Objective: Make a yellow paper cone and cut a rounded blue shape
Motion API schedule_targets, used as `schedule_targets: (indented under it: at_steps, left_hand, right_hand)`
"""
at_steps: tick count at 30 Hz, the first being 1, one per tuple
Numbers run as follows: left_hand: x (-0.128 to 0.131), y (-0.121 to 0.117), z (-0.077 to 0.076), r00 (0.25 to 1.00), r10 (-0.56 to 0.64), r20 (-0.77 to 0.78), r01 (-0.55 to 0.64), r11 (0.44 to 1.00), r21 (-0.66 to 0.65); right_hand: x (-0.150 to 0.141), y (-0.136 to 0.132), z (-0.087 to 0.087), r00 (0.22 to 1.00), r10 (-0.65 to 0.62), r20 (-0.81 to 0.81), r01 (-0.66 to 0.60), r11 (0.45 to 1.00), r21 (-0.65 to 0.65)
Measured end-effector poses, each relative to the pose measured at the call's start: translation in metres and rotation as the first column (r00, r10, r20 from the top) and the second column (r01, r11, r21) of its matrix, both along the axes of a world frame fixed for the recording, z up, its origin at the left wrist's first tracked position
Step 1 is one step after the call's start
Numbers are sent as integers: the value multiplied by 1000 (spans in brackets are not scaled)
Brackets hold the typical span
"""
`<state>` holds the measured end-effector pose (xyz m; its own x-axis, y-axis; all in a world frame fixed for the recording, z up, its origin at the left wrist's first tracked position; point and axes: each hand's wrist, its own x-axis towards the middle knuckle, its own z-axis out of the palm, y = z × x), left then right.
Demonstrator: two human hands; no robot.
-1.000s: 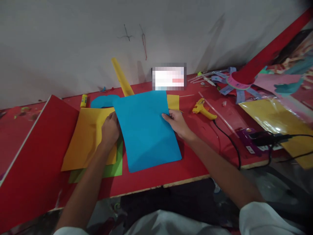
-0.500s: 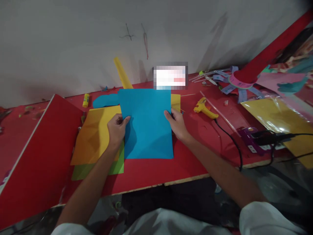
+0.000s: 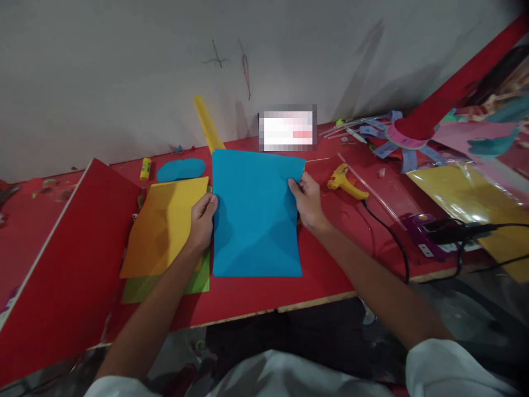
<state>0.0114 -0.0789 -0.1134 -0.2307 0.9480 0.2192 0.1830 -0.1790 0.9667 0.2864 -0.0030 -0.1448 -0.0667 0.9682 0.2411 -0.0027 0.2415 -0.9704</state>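
Observation:
Several blue paper sheets (image 3: 257, 220) are held up together over the red tabletop, their edges slightly out of line at the left. My left hand (image 3: 202, 220) is closed at their left edge, thumb along the side. On the upper right edge my right hand (image 3: 309, 203) pinches them, thumb in front and fingers behind. Beside my left forearm lie yellow-orange sheets (image 3: 165, 226), with a green sheet (image 3: 142, 289) showing beneath. A rounded blue cutout (image 3: 181, 169) rests just behind the yellow sheets.
A red board (image 3: 70, 264) leans at the left, near a glue stick (image 3: 145, 169). To the right are a yellow glue gun (image 3: 347, 183) with a black cord, a purple power strip (image 3: 425, 234) and a glossy yellow packet (image 3: 467, 193). A rolled yellow tube (image 3: 208, 122) leans on the wall.
Both hands have moved right with the blue sheets, which now cover the small yellow piece behind them. My left thumb has slid to the edge. More of the blue cutout shows.

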Motion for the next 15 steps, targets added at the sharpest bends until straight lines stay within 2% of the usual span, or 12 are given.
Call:
schedule_targets:
  at_steps: [3, 6, 15]
  left_hand:
    - [5, -4, 4, 985, -30, 172, 49, 993, -109]
    - [8, -8, 8, 962, -55, 269, 107, 977, -182]
    - [15, -17, 15, 914, -139, 381, 241, 942, -234]
  right_hand:
    - [-2, 0, 1, 995, -97, -33, 97, 995, -11]
    - [-2, -1, 2, 992, -119, -40, 118, 993, -29]
    - [1, -1, 5, 990, -131, -44, 130, 991, -31]
